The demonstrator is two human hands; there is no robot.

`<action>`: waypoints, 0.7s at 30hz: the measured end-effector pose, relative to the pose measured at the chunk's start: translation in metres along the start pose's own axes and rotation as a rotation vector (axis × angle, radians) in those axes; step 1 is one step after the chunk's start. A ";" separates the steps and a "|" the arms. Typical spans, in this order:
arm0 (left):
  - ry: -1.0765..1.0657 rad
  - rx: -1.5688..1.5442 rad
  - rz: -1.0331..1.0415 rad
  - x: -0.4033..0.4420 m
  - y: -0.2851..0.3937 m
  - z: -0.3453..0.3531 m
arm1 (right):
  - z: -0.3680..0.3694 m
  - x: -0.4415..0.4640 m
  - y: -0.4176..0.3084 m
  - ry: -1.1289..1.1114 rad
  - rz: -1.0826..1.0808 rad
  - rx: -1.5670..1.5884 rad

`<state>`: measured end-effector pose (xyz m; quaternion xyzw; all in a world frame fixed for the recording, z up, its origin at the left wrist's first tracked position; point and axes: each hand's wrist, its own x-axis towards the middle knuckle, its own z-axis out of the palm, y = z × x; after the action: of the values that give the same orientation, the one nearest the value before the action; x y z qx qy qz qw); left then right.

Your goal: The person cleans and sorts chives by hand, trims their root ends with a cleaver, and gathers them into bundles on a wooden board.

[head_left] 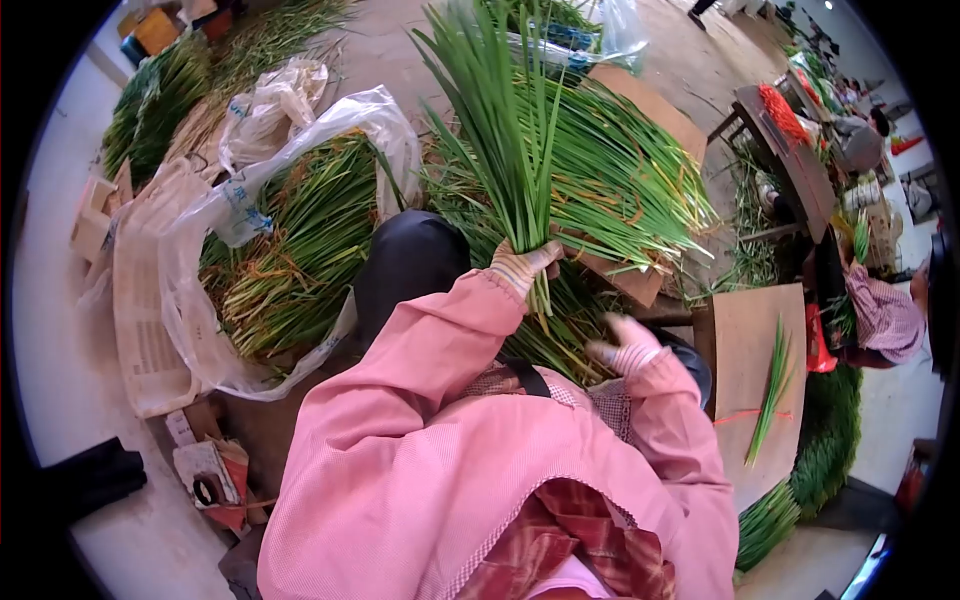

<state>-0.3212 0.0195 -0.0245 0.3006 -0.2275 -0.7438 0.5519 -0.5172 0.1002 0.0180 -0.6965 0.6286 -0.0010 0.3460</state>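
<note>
My left hand (524, 268), in a striped glove, is closed round the lower stems of a bundle of long green leaves (505, 140), held upright above my lap. To its lower right is my right hand (625, 343), gloved and blurred by motion, near the stem ends of loose leaves (560, 335); what its fingers hold, if anything, cannot be made out. Beyond the bundle, a large pile of green leaves with pale stems (620, 180) lies on cardboard. A few leaves (770, 395) and a red tie lie on a board (735, 340) at my right.
At the left, an open clear plastic bag (180, 270) holds many leaves (300, 250). A wooden bench (790, 170) bears red ties (783, 115). Another person (885, 315) sits at the far right. Green bundles (830, 440) lie beyond the board.
</note>
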 end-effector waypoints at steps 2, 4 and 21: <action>-0.055 0.056 -0.045 -0.005 0.006 0.000 | -0.002 0.014 0.001 0.112 -0.083 0.476; -0.140 0.049 -0.122 -0.007 0.015 0.004 | -0.014 0.017 -0.011 0.087 -0.128 0.416; -0.119 -0.510 -0.258 -0.010 0.019 0.007 | -0.101 0.074 0.149 0.576 0.497 -0.564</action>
<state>-0.3108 0.0241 -0.0048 0.1343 -0.0249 -0.8573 0.4964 -0.6763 -0.0092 -0.0095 -0.5633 0.8223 0.0594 -0.0556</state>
